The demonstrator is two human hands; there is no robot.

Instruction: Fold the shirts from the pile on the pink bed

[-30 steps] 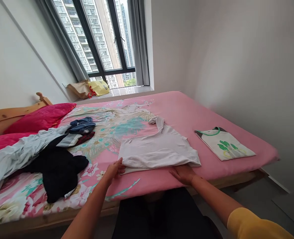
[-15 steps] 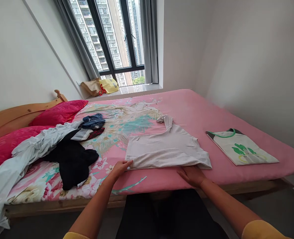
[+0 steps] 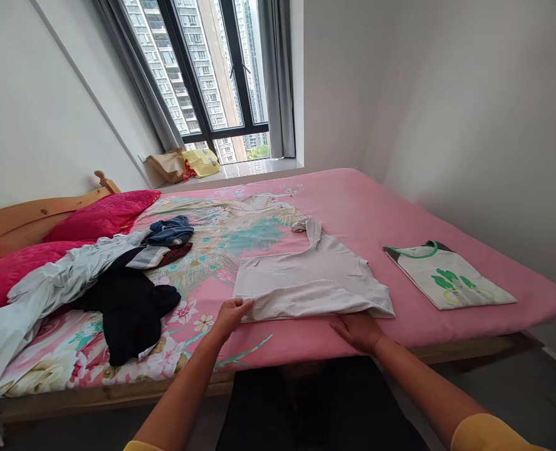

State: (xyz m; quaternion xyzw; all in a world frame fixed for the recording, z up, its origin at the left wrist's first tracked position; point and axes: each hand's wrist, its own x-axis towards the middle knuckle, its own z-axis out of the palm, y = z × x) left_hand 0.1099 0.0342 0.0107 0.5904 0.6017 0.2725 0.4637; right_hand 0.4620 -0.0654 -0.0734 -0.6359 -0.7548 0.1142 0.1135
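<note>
A pale grey T-shirt (image 3: 310,275) lies partly folded on the pink bed sheet, with one sleeve pointing toward the window. My left hand (image 3: 230,316) pinches its near left corner between thumb and fingers. Along the near edge, farther right, my right hand (image 3: 357,332) rests with the fingers stretched out, the upper part of the hand tucked against or just under the cloth. Whether those fingertips grip any fabric is hidden. To the right, a folded white T-shirt (image 3: 461,285) with a green collar and green print lies flat.
On the left are a black garment (image 3: 131,313), a long white garment (image 3: 66,275), and blue denim (image 3: 169,230). Red pillows (image 3: 108,216) lean by the wooden headboard (image 3: 33,216). Paper bag (image 3: 167,166) and yellow bag (image 3: 202,163) stand on the windowsill.
The view has shifted slightly, so everything sits a little farther left. Both hands keep nearly the same places at the grey T-shirt's near edge.
</note>
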